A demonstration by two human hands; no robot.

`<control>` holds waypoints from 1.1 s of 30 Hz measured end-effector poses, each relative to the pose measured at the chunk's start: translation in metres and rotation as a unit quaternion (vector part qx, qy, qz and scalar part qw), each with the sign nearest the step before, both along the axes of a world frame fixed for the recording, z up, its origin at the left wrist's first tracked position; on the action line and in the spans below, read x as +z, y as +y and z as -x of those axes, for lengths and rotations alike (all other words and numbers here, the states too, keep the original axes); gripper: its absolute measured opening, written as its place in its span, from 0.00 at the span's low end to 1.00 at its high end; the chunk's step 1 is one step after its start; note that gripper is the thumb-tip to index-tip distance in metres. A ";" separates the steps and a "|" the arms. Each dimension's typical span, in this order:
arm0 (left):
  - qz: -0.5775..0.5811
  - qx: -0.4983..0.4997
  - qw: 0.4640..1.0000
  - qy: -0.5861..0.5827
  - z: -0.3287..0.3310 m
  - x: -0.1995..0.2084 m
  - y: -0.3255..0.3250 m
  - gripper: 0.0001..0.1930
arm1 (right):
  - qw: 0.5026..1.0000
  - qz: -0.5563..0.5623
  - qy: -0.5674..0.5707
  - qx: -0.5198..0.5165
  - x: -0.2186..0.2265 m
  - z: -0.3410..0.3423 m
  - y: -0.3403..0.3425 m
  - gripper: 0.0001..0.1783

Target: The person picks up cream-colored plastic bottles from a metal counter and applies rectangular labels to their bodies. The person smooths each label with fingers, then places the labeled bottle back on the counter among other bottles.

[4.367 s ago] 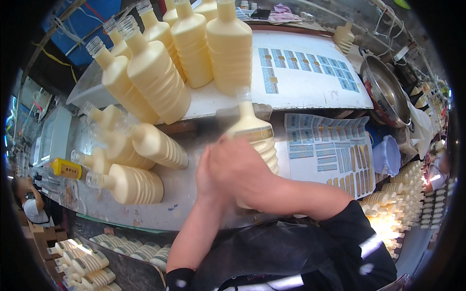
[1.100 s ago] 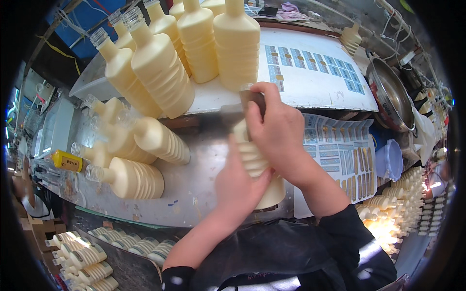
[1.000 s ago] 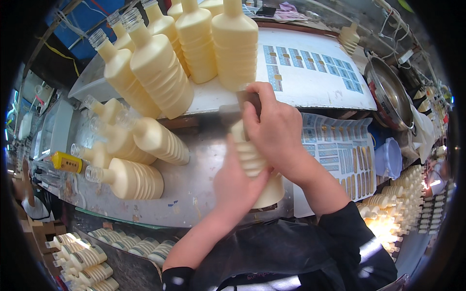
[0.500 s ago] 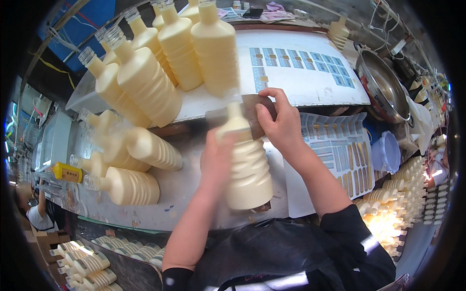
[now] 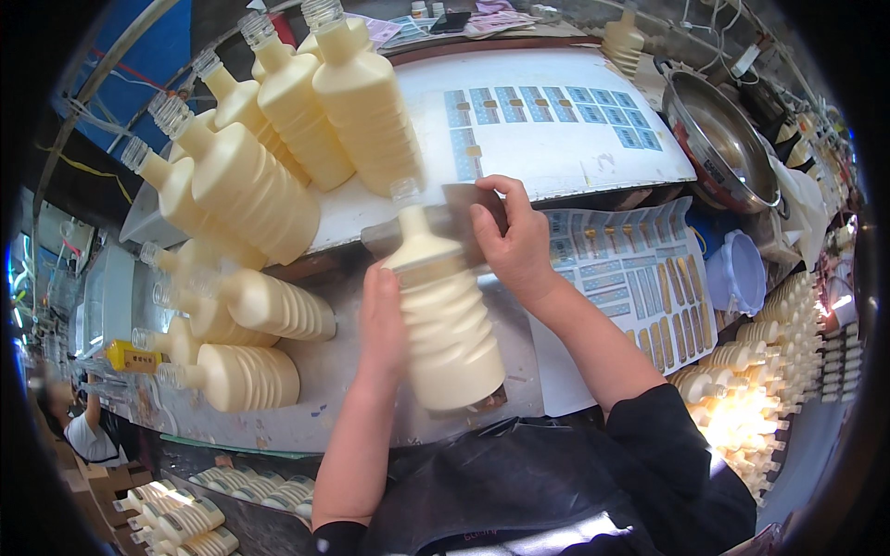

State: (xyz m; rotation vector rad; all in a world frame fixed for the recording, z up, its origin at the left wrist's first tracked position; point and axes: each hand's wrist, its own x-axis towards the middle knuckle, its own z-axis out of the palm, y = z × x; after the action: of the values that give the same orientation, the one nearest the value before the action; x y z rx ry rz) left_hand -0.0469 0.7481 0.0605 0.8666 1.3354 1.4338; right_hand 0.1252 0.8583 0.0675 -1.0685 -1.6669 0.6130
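A cream plastic bottle (image 5: pixel 450 338) with a ribbed body and clear threaded neck lies before me, neck pointing away. A greyish band crosses its shoulder. My left hand (image 5: pixel 378 320) holds the bottle's left side, fingers together along it; its thumb is hidden. Between the thumb and fingers of my right hand (image 5: pixel 514 241) is a thin dark brown flat piece (image 5: pixel 475 196), near the right of the bottle's neck. Another dark patch, blurred, shows left of the neck; I cannot tell what it is.
More cream bottles (image 5: pixel 255 199) stand on the white board (image 5: pixel 547 162) and lie on the grey table (image 5: pixel 343 389) to the left. Blue label stickers (image 5: pixel 538 104) lie on the board. A label sheet (image 5: pixel 607 306), a steel pan (image 5: pixel 718 139) and a lilac bucket (image 5: pixel 737 273) are at the right.
My left hand, blurred over the bottle's shoulder before, now rests lower along its left side. The whole view has shifted a little; my right hand keeps the brown piece by the neck.
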 end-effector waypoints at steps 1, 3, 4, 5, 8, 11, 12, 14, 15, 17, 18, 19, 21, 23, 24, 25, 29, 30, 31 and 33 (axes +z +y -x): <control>-0.005 0.000 1.000 -0.010 -0.001 0.003 0.000 0.22 | 1.000 -0.009 0.001 -0.001 0.000 0.000 0.000 0.15; -0.011 0.000 1.000 -0.023 -0.002 0.004 0.000 0.22 | 1.000 -0.028 0.003 -0.003 0.000 0.000 0.001 0.15; -0.012 0.000 1.000 -0.025 -0.002 0.004 0.000 0.22 | 0.999 -0.046 -0.013 -0.003 0.002 -0.001 0.001 0.15; -0.013 0.001 1.000 -0.026 -0.001 0.003 -0.001 0.22 | 0.998 -0.064 -0.028 -0.003 0.004 -0.003 0.002 0.15; 0.002 -0.015 1.000 -0.017 0.006 -0.001 -0.005 0.23 | 0.999 -0.033 0.004 0.004 0.018 -0.002 -0.007 0.15; 0.031 -0.037 0.996 -0.077 0.005 0.003 -0.018 0.22 | 0.995 0.066 0.063 0.024 0.049 0.003 -0.024 0.15; 0.036 -0.044 0.996 -0.071 0.000 0.010 -0.023 0.23 | 0.991 0.105 0.080 0.032 0.056 0.005 -0.028 0.16; 0.045 -0.058 0.996 -0.059 -0.012 0.025 -0.031 0.27 | 0.994 0.105 0.012 0.038 0.059 0.016 -0.031 0.16; 0.031 -0.066 0.996 -0.054 -0.011 0.022 -0.033 0.30 | 0.994 0.103 -0.023 0.042 0.059 0.022 -0.032 0.16; 0.001 -0.085 0.995 -0.047 -0.008 0.014 -0.033 0.38 | 0.997 0.030 -0.057 0.037 0.061 0.038 -0.035 0.15; 0.027 -0.075 0.997 0.019 -0.008 0.015 -0.030 0.39 | 0.996 -0.016 -0.082 0.032 0.064 0.046 -0.038 0.14; 0.023 -0.057 0.996 0.063 -0.009 0.015 -0.029 0.39 | 0.992 -0.061 -0.106 0.026 0.067 0.054 -0.041 0.13; 0.018 -0.021 0.988 0.149 -0.014 0.017 -0.029 0.40 | 0.976 -0.111 -0.189 0.025 0.072 0.068 -0.045 0.11; 0.008 -0.022 0.989 0.144 -0.013 0.013 -0.031 0.42 | 0.964 -0.118 -0.238 0.024 0.073 0.079 -0.049 0.13; -0.009 -0.029 0.989 0.143 -0.011 0.009 -0.032 0.42 | 0.961 -0.127 -0.243 0.034 0.070 0.083 -0.049 0.11; -0.026 -0.035 0.989 0.143 -0.009 0.008 -0.033 0.42 | 0.957 -0.141 -0.250 0.031 0.071 0.084 -0.049 0.11; -0.045 0.009 0.959 0.279 -0.012 0.010 -0.040 0.48 | 0.958 -0.139 -0.251 -0.002 0.071 0.067 -0.044 0.12; -0.068 0.001 0.944 0.323 -0.011 0.016 -0.043 0.50 | 0.963 -0.125 -0.241 -0.011 0.071 0.059 -0.041 0.13; -0.090 -0.006 0.926 0.366 -0.011 0.019 -0.046 0.52 | 0.972 -0.103 -0.211 -0.005 0.067 0.051 -0.036 0.14; -0.066 -0.043 0.908 0.412 -0.016 0.026 -0.048 0.53 | 0.986 -0.061 -0.153 -0.002 0.055 0.029 -0.027 0.16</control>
State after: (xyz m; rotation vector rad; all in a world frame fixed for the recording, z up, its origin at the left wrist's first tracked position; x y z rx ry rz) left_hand -0.0312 0.7000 0.0861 1.7223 1.7787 1.1180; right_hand 0.0958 0.8312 0.1221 -1.1164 -1.9393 0.3505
